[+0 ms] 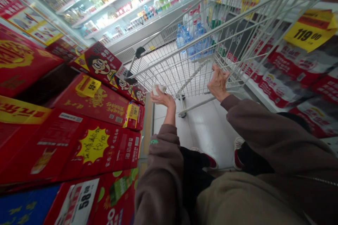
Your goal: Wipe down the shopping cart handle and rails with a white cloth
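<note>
A wire shopping cart stands tilted across the view in front of me. My left hand is closed around a crumpled white cloth at the cart's near left side; whether it is cloth or paper is unclear. Against the near side of the basket, my right hand has its fingers curled round the wires. Blue-tinted water bottles show through the mesh beyond the basket.
Stacked red gift boxes with price tags line the left side. Packs of bottled drinks fill the right shelf under a yellow price sign. Lit shelves run across the back. Pale floor tiles lie beneath the cart.
</note>
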Demonstrator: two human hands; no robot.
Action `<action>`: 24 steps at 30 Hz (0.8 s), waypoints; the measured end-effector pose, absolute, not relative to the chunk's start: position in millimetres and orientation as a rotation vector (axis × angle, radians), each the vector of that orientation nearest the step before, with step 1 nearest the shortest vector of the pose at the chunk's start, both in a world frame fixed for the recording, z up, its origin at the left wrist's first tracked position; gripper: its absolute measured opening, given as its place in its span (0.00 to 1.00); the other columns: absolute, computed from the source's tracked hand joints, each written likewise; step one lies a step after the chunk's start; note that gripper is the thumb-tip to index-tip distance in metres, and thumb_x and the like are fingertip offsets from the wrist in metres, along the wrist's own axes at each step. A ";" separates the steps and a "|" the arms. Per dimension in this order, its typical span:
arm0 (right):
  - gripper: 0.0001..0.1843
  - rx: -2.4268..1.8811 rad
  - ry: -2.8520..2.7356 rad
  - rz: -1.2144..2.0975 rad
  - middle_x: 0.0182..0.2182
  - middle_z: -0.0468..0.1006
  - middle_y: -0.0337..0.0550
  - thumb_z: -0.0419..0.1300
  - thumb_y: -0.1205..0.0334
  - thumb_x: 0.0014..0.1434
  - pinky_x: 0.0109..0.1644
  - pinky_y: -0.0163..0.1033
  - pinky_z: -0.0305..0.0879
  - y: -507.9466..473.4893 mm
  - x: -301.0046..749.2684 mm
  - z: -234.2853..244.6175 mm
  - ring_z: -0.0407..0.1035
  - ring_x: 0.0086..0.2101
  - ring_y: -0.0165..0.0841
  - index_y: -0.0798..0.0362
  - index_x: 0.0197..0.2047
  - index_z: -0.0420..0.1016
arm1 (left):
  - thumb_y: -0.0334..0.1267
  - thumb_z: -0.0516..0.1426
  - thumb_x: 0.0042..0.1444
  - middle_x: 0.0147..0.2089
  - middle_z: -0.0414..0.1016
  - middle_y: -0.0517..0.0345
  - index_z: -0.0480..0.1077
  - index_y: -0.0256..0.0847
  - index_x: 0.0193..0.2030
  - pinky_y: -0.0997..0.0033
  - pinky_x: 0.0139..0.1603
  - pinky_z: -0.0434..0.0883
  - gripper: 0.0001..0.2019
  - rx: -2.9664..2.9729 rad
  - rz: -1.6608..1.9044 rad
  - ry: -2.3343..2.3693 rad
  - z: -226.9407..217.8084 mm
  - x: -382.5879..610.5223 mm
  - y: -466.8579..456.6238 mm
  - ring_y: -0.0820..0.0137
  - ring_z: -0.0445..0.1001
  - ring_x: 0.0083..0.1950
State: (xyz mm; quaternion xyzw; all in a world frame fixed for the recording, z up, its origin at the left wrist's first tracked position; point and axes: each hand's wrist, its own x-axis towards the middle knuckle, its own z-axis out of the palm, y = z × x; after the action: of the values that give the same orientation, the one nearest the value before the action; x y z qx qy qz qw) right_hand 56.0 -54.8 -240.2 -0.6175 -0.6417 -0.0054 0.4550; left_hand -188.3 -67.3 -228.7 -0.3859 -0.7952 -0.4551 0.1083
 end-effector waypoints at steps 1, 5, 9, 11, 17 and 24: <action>0.40 -1.531 -1.582 -0.003 0.59 0.76 0.64 0.51 0.74 0.50 0.59 0.58 0.54 -55.7 52.3 -240.1 0.69 0.54 0.50 0.64 0.68 0.61 | 0.20 0.50 0.62 0.71 0.59 0.37 0.72 0.42 0.66 0.34 0.69 0.62 0.28 -1.158 -1.348 -2.324 -233.6 -167.0 -64.4 0.45 0.56 0.73; 0.39 -1.519 -1.674 -0.017 0.61 0.75 0.64 0.49 0.75 0.52 0.60 0.57 0.55 -60.8 53.3 -240.1 0.69 0.57 0.49 0.64 0.69 0.61 | 0.25 0.49 0.66 0.65 0.67 0.40 0.78 0.42 0.59 0.40 0.72 0.63 0.22 -1.436 -1.411 -2.134 -255.9 -76.7 -60.0 0.50 0.61 0.71; 0.37 -1.364 -1.819 -0.086 0.61 0.76 0.59 0.47 0.76 0.56 0.65 0.57 0.53 -65.3 78.5 -240.4 0.70 0.58 0.45 0.60 0.69 0.61 | 0.28 0.53 0.67 0.63 0.71 0.44 0.81 0.48 0.55 0.43 0.73 0.62 0.20 -1.763 -1.367 -1.953 -257.4 -41.4 -62.1 0.53 0.63 0.70; 0.36 -1.319 -1.844 -0.154 0.63 0.75 0.57 0.47 0.75 0.57 0.67 0.59 0.51 -66.7 92.9 -241.1 0.67 0.63 0.46 0.56 0.69 0.63 | 0.28 0.52 0.68 0.63 0.71 0.43 0.80 0.48 0.57 0.41 0.72 0.62 0.20 -1.606 -1.409 -1.998 -254.0 -36.6 -61.8 0.52 0.62 0.71; 0.33 -1.341 -1.676 -0.276 0.70 0.65 0.62 0.48 0.67 0.64 0.69 0.65 0.52 -71.0 120.7 -250.4 0.55 0.71 0.49 0.54 0.72 0.56 | 0.29 0.55 0.67 0.65 0.71 0.45 0.79 0.54 0.59 0.36 0.70 0.63 0.20 -1.843 -1.299 -1.940 -273.6 7.5 -74.5 0.51 0.63 0.70; 0.36 -1.457 -1.440 -0.401 0.68 0.64 0.70 0.46 0.73 0.59 0.66 0.71 0.56 -66.3 174.8 -260.3 0.55 0.71 0.54 0.57 0.72 0.56 | 0.26 0.54 0.66 0.65 0.70 0.42 0.79 0.52 0.60 0.37 0.72 0.61 0.23 -1.603 -1.479 -2.011 -256.1 46.8 -59.3 0.49 0.62 0.72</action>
State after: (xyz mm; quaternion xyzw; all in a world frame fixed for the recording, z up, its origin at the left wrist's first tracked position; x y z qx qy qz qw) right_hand 174.8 -66.3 -260.3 -0.6032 -0.5963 -0.1660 0.5030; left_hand 46.8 -59.3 -256.1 -0.5382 -0.6753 -0.4966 0.0876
